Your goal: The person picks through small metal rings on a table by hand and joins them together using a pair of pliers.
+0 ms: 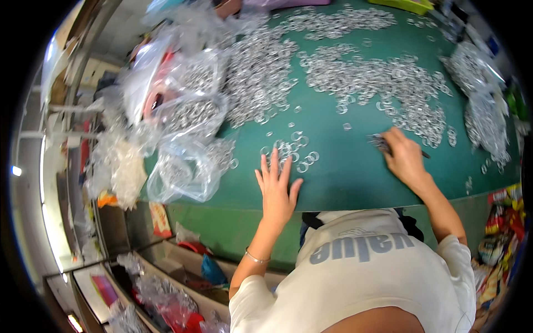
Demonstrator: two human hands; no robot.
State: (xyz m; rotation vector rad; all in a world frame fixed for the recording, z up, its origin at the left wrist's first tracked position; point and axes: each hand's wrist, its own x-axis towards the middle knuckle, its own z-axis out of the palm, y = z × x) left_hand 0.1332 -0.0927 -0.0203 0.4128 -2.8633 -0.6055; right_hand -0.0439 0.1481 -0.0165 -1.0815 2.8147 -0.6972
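Note:
My left hand (276, 188) lies with its fingers spread on the green tabletop (327, 180). Its fingertips reach the edge of a small loose cluster of silvery rings (302, 161). Farther right, my right hand (404, 158) is closed, palm down, near the large ring pile. A thin dark tool (426, 155) pokes out on its right side; the rest of it is hidden under the hand. By those fingers a few small metal pieces (376, 140) show, too blurred to make out. One ring (347, 126) lies alone between the hands.
Heaps of rings (377, 75) cover the table's far part. Clear plastic bags (191, 166) of rings stand at the left, and more bags (486, 119) at the right edge. A yellow-green tray (405, 4) sits at the back. Below left are open boxes (177, 266) with bags.

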